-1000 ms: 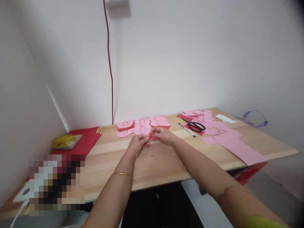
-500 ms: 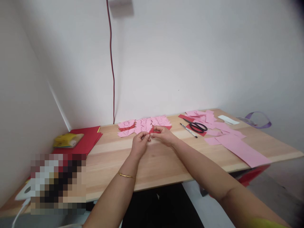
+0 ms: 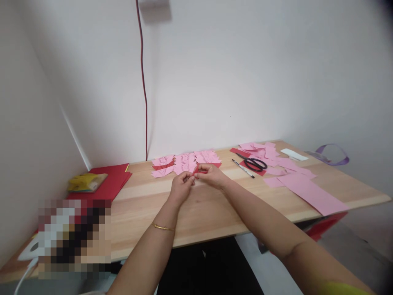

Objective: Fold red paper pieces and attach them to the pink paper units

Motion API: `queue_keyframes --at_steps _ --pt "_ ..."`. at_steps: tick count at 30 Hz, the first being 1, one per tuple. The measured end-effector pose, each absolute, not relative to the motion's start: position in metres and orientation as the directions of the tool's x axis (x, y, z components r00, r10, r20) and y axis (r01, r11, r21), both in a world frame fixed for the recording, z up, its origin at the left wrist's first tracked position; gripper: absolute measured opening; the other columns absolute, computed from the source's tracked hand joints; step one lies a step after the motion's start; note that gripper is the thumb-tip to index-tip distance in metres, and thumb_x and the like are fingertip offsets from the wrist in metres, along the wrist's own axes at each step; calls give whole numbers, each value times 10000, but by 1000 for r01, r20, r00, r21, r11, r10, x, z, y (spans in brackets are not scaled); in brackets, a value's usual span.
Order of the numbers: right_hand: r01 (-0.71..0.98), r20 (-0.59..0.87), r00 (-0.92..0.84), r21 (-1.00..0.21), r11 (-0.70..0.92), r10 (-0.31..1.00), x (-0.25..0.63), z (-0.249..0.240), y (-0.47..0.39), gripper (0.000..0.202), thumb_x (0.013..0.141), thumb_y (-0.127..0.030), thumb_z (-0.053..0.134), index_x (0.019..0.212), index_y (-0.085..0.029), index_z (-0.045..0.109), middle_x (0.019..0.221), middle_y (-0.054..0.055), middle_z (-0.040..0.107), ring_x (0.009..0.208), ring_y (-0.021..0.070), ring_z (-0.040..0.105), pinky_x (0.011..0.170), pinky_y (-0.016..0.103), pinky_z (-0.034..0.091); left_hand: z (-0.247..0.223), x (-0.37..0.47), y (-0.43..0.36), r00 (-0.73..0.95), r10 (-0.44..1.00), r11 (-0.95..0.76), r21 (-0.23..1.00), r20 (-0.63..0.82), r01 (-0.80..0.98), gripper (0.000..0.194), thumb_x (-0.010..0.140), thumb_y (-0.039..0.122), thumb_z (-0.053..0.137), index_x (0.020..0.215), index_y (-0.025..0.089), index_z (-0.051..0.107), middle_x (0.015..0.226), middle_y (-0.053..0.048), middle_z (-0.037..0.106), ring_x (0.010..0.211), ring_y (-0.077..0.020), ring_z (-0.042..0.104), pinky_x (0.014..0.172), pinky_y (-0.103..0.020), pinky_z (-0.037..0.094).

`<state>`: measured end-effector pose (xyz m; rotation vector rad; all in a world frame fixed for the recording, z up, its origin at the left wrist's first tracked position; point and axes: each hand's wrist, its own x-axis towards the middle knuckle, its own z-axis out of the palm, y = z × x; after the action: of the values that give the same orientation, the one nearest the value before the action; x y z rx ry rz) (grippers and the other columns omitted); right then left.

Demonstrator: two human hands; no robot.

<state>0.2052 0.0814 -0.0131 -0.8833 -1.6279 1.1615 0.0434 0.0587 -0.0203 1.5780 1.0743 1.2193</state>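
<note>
Pinching red paper (image 3: 196, 169), pen markings (image 3: 240, 166) unreadable

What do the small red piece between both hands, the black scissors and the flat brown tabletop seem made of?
Small red piece: probably matt paper, thin and seemingly creased.
Black loop-handled scissors: probably metal, smooth and thinly tapered; possibly plastic-coated behind.
Flat brown tabletop: wood or laminate, satin, with grain bands.
</note>
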Motion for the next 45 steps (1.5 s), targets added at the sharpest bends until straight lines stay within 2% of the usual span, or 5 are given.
queue_keyframes --at_steps 8,15,22,28,45 --pt "104 283 -233 -944 314 930 200 -15 81 272 774 -384 552 618 -167 599 622 -23 551 631 112 479 619 237 371 -26 41 64 185 949 -292 934 256 206 108 724 272 585 718 167 561 565 29 555 540 -110 494 546 -223 370" --pt "-328 212 143 -911 249 967 212 -10 96 245 705 -423 648 768 -189 614 734 -9 599 703 118 554 695 252 440 -30 44 63 109 977 -200 970 186 138 123 696 275 601 675 166 548 526 41 521 507 -100 476 524 -213 347" --pt "32 283 -328 -950 310 901 205 -8 83 235 626 -339 732 745 -163 632 734 -11 613 701 120 539 668 245 408 -31 41 66 87 962 -268 957 259 110 175 706 330 628 695 162 579 573 28 546 561 -107 502 579 -222 381" --pt "239 343 -267 -882 407 901 202 -7 80 325 730 -440 616 561 -167 564 541 -29 501 560 109 428 529 240 301 -24 41 61 169 953 -276 949 251 152 170 716 318 614 686 165 546 555 38 521 537 -105 476 537 -218 360" --pt "-273 -41 -324 -953 -135 945 205 -14 90 402 693 -511 666 931 -190 628 740 17 631 641 120 554 626 252 419 -22 46 61 68 980 -178 973 190 -148 218 688 335 655 743 161 536 607 42 536 556 -89 521 630 -246 447"
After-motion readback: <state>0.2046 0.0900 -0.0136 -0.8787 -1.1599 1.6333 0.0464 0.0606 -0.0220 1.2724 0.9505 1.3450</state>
